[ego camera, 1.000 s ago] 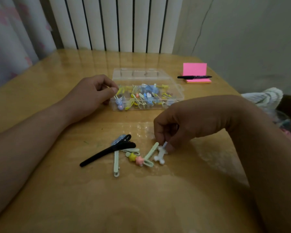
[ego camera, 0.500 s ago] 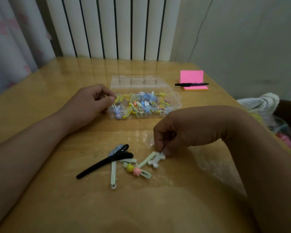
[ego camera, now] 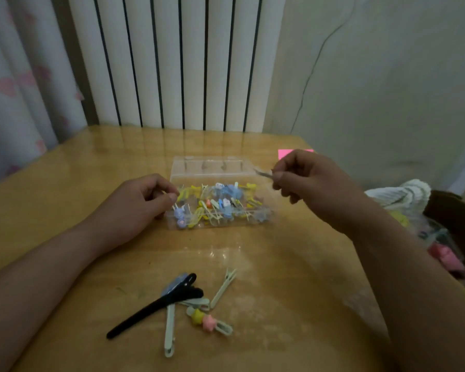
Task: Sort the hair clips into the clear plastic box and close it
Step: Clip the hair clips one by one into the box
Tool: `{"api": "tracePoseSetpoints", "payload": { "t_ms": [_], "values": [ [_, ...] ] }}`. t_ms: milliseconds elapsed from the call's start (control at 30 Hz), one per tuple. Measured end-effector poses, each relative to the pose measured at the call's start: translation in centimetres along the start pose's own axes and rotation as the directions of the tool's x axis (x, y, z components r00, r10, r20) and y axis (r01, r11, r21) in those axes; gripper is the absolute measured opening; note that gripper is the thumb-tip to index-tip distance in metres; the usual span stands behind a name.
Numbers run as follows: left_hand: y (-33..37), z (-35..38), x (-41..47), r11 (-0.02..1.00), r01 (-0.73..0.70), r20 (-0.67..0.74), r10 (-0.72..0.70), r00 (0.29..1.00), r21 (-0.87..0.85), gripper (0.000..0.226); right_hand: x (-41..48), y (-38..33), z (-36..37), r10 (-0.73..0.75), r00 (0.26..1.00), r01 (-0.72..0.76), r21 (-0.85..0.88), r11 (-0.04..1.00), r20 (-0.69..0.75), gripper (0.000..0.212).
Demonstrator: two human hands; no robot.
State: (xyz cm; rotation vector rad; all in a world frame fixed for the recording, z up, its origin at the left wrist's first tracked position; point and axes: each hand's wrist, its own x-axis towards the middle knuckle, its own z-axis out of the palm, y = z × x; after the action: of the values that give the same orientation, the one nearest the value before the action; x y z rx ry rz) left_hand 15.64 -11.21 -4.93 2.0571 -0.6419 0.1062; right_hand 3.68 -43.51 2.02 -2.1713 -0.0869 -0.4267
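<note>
A small clip is pinched in the right hand above the open clear plastic box, the curled left hand set at its left end, grip unclear.

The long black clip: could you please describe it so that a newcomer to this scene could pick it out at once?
On the wooden table, nearer the person than the clear plastic box, lies a small heap of loose clips. The black clip lies slantwise across its left side. It is black and the longest there; its neighbours are mostly pale green.
</note>
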Motion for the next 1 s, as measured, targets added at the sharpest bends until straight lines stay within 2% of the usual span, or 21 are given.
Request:
{"api": "tracePoseSetpoints", "payload": {
  "t_ms": [67,133,367,667,833,900,1000],
  "values": [
    [0.0,0.0,0.0,1.000,-0.009,-0.003,0.009,1.000,-0.001,0.007,0.3,0.7,0.4,-0.022,0.992,-0.007,-0.222,0.975,-0.126,0.011],
    [0.0,0.0,0.1,1.000,-0.011,-0.004,0.011,1.000,0.007,0.007,0.4,1.1,1.2,-0.027,0.989,-0.019,-0.308,0.951,-0.145,0.009],
    [-0.1,0.1,0.1,1.000,-0.005,-0.006,0.005,1.000,0.023,0.006,0.3,2.1,3.5,0.003,0.994,-0.047,-0.398,0.916,-0.110,0.008],
    [-0.2,0.1,0.1,1.000,-0.002,-0.004,0.002,1.000,0.021,0.006,0.9,2.4,3.5,0.055,0.995,-0.085,-0.422,0.903,-0.084,0.009],
    [-0.2,0.1,0.1,1.000,-0.011,-0.002,0.011,1.000,0.023,0.007,1.1,2.6,3.7,0.081,0.994,-0.106,-0.464,0.880,-0.075,0.028],
    [-0.4,0.1,0.1,1.000,-0.010,-0.001,0.010,1.000,0.024,0.007,1.0,2.6,3.8,0.067,0.992,-0.107,-0.458,0.882,-0.104,0.032],
    [-0.2,0.1,-0.1,0.999,-0.007,-0.006,0.008,1.000,0.032,0.008,0.7,2.1,4.0,-0.014,0.987,-0.060,-0.454,0.889,-0.158,0.026]
  ]
}}
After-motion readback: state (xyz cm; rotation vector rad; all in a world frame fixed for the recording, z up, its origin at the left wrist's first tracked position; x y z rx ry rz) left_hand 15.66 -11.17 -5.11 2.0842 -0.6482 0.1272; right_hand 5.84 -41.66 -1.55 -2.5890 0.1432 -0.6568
